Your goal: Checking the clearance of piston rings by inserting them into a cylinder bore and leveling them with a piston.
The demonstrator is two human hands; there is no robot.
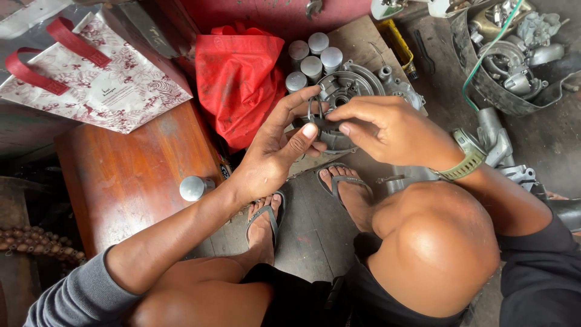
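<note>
My left hand (275, 151) and my right hand (387, 130) meet above my feet, and both pinch a small dark metal part (330, 130) held between the fingertips. A thin wire ring curves up from that part beside my left fingers. Just behind the hands lies a grey round engine cover (351, 82) on the floor. My right wrist wears a watch with a green strap (469, 158).
Several silver pistons (311, 57) stand beside a red bag (239, 79). Another silver piston (193, 188) rests on a wooden stool (130, 172). A patterned paper bag (97, 75) lies at upper left. A tub of metal engine parts (514, 60) sits at upper right.
</note>
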